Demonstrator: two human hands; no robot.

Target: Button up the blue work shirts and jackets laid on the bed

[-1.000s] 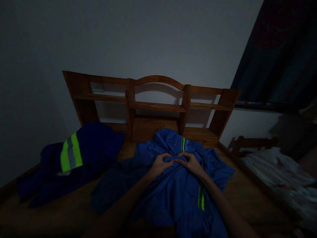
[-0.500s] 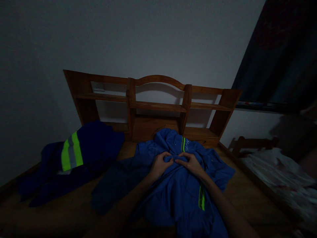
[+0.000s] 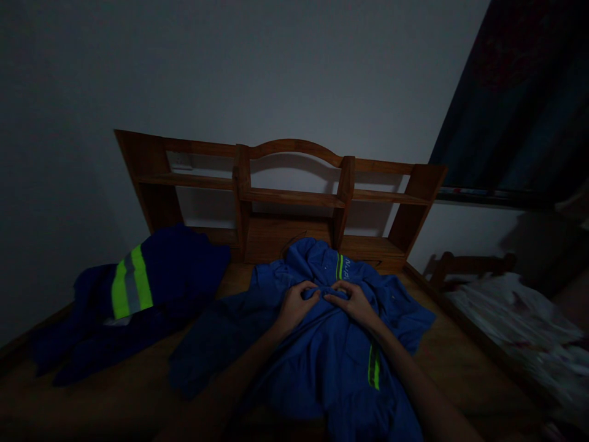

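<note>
A blue work jacket (image 3: 331, 350) with narrow yellow-green stripes and some lettering on its chest lies spread and rumpled over the wooden desk (image 3: 464, 362). My left hand (image 3: 297, 304) pinches its cloth near the middle, thumb against fingers. Close beside it, my right hand (image 3: 353, 302) pinches the same gathered fold, so the two sets of fingertips nearly meet. What lies right between the fingertips is too dark and small to make out. One sleeve stretches toward the lower left, in shadow.
To the left lies a darker blue garment (image 3: 184, 264) with a wide yellow and grey reflective band. A wooden shelf unit (image 3: 294, 196) stands at the back against the wall. On the right are a wooden chair (image 3: 473, 264), white plastic bags (image 3: 519, 307) and a dark curtain (image 3: 515, 110).
Both hands keep their pinch on the jacket, with only a tiny shift of the fingers. The whole view has moved very slightly.
</note>
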